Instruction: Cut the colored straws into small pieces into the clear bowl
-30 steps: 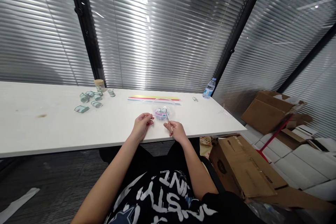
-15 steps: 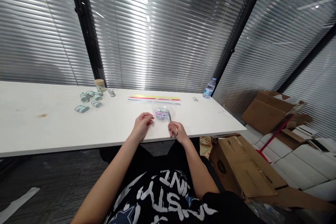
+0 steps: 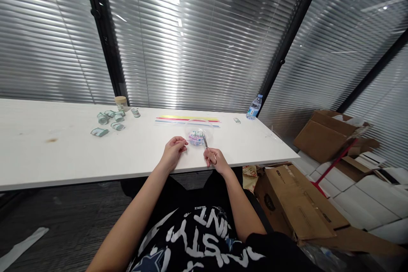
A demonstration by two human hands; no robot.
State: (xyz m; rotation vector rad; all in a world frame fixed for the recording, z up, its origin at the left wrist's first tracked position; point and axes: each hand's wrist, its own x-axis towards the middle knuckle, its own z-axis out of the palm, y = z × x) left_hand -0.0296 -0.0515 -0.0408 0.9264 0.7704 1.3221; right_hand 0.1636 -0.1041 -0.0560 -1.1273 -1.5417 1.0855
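Observation:
My right hand (image 3: pixel 214 158) grips a pair of scissors (image 3: pixel 206 142) by its handles, the blades pointing away from me over the bowl's right side. In front of both hands stands a clear round bowl (image 3: pixel 187 126) with small pink, purple and blue pieces (image 3: pixel 195 140) in it. A small item with green lines also shows in the bowl, too small to name. My left hand (image 3: pixel 174 151) is closed in a pinch at the bowl's near left side. Whatever lies between its fingertips is too small to make out.
Behind the bowl lie yellow, red and blue strips (image 3: pixel 188 119). Several green-edged small packets (image 3: pixel 103 118) and a lidded jar (image 3: pixel 121 103) are at the left. To the right are another small packet (image 3: pixel 237 120) and a water bottle (image 3: pixel 254 108). Cardboard boxes (image 3: pixel 296 199) stand beside the table.
The scissors' blades have swung slightly to the left over the bowl, and they look closer together. My left hand has barely moved.

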